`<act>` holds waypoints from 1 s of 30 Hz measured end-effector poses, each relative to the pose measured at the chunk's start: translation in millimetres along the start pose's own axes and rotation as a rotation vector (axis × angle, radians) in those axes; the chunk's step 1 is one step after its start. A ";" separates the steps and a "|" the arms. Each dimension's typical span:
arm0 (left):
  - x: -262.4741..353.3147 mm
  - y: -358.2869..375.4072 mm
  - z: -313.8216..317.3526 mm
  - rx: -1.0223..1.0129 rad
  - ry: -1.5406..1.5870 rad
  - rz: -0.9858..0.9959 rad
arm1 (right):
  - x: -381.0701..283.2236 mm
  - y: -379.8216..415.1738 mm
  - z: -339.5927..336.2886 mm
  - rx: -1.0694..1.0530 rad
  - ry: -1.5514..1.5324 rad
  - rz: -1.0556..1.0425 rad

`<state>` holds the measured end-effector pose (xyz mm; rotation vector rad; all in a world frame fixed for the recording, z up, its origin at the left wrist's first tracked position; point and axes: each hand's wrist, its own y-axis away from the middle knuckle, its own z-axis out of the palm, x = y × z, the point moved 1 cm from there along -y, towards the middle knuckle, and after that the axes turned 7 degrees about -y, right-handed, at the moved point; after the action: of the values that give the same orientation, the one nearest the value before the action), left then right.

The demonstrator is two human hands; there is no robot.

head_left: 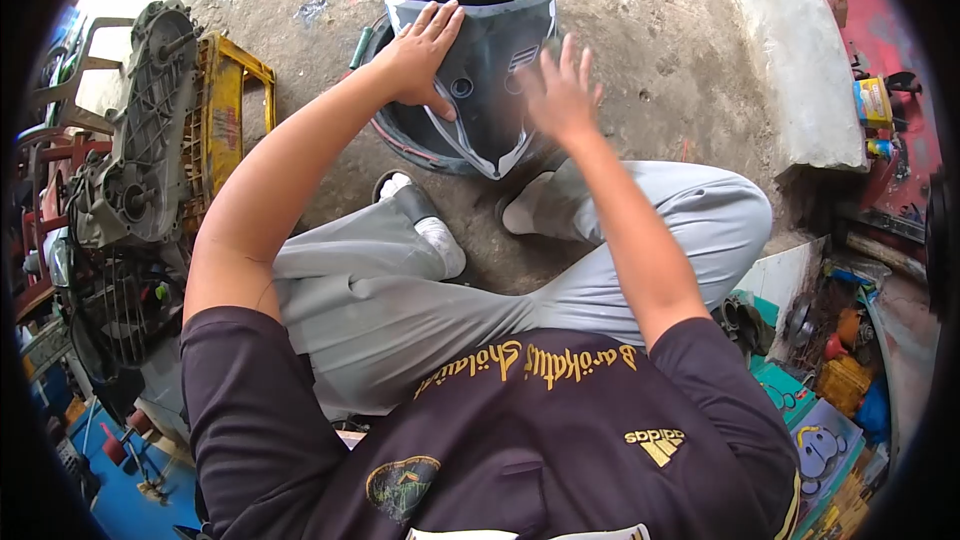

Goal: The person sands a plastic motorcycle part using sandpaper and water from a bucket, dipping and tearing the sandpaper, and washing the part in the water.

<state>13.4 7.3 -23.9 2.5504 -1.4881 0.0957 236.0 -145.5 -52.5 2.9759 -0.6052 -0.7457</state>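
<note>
A dark grey, roughly triangular plastic-looking panel (485,45) with pale edges lies over a round black basin (398,140) on the ground in front of me. It has a round hole near its middle and a slotted patch to the right. My left hand (422,55) lies on the panel's left part, fingers stretched out and thumb apart. Over the right edge of the panel is my right hand (562,90), smeared by motion, its fingers apart and nothing seen in them. The panel hides most of the basin's inside.
On the left, a greasy engine casing (150,130) stands against a yellow crate (228,105). My feet in slippers (425,225) are just below the basin on the concrete floor (660,50). To the right are a concrete ledge (790,70) and assorted tools and parts.
</note>
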 end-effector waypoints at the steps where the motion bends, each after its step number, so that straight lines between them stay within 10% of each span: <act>1: 0.1 0.4 1.0 0.013 0.005 -0.004 | -5.5 22.2 -0.4 -0.018 0.011 -0.032; 6: 2.8 0.0 -1.7 -0.022 -0.002 -0.035 | -30.9 124.1 -1.2 -0.090 0.159 -0.156; 15: 6.2 1.5 -7.7 -0.035 0.009 -0.039 | 3.8 -37.1 -13.3 -0.048 0.046 0.007; 23: 6.4 2.6 -10.7 -0.036 0.036 -0.044 | -30.2 124.6 -6.0 -0.166 0.179 -0.176; 30: 5.9 -1.2 -9.1 -0.042 0.000 -0.008 | -0.7 -36.0 -8.8 0.064 0.027 -0.077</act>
<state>17.7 4.6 -14.2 2.5226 -1.4642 0.0625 252.6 -112.7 -48.3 3.0782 -0.5263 -0.7032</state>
